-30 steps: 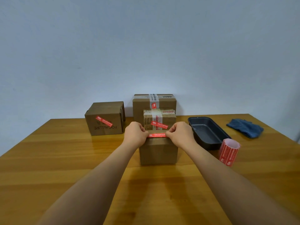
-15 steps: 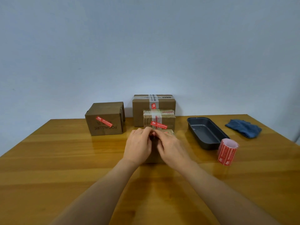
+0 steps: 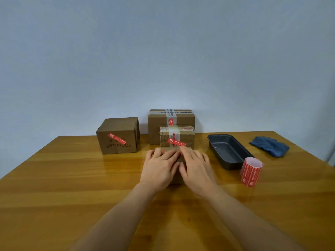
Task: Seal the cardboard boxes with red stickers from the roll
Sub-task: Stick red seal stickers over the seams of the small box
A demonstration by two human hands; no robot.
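Observation:
A small cardboard box point(image 3: 178, 179) stands in the middle of the table, mostly hidden under both hands. My left hand point(image 3: 160, 166) and my right hand point(image 3: 194, 164) lie flat on its top with straight fingers, pressing a red sticker point(image 3: 164, 152) of which only a corner shows. The sticker roll point(image 3: 251, 171) stands upright to the right. Behind are three more boxes, each with a red sticker: one at the left point(image 3: 117, 135), a taped one point(image 3: 176, 137) just behind my hands, and a larger one point(image 3: 171, 122) at the wall.
A dark baking tin point(image 3: 227, 151) lies right of the boxes, close to the roll. A blue cloth point(image 3: 270, 145) is at the far right near the wooden table's point(image 3: 72, 187) edge. A plain wall rises behind.
A second ago both hands held the sticker stretched above the box's front edge. They have since lowered it onto the top and now press flat over it, fingers spreading outward.

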